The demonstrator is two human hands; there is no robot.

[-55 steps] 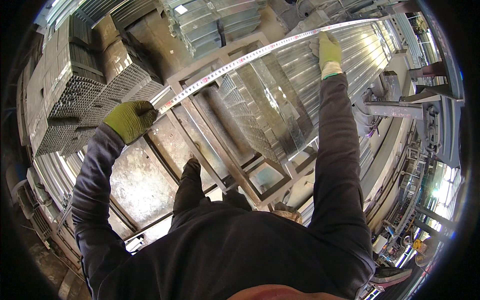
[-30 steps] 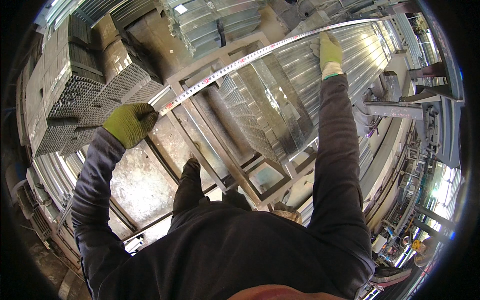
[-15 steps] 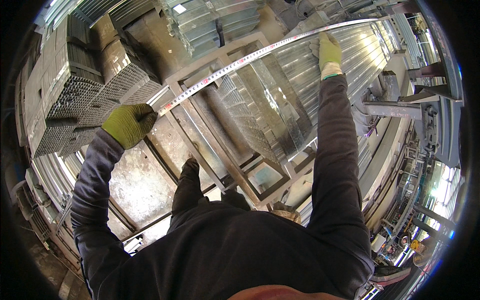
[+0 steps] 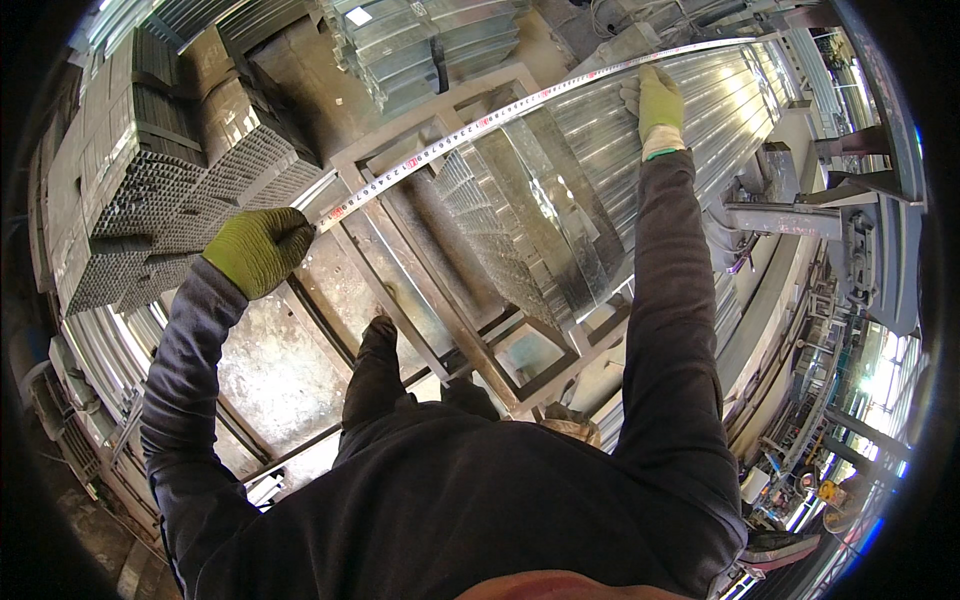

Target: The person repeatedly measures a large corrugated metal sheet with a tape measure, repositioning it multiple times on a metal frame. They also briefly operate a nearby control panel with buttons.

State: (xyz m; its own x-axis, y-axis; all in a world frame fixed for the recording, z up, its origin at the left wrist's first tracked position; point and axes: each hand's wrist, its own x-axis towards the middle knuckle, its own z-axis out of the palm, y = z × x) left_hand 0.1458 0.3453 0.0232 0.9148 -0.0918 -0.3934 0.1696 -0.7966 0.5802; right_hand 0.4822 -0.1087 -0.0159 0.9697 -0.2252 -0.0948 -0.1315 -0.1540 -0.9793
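A white tape measure blade [image 4: 440, 147] stretches in a long arc from the left to the far right, across the far edge of a stack of shiny metal profiles [image 4: 690, 125]. My left hand [image 4: 258, 252], in a green knit glove, is closed on the blade's near left end. What else its fingers may hold is hidden. My right hand [image 4: 657, 108], in a paler yellow-green glove, lies on the profiles, fingertips at the blade's edge and thumb apart from the fingers. The profile ends show as a honeycomb face beneath the blade.
Under the profiles is a brown metal frame [image 4: 440, 290] with crossbars, close before my legs. Strapped bundles of metal tubes [image 4: 150, 180] stand at the left. Another profile bundle [image 4: 425, 45] lies beyond the frame. Machinery with a grey arm [image 4: 785, 220] is at the right.
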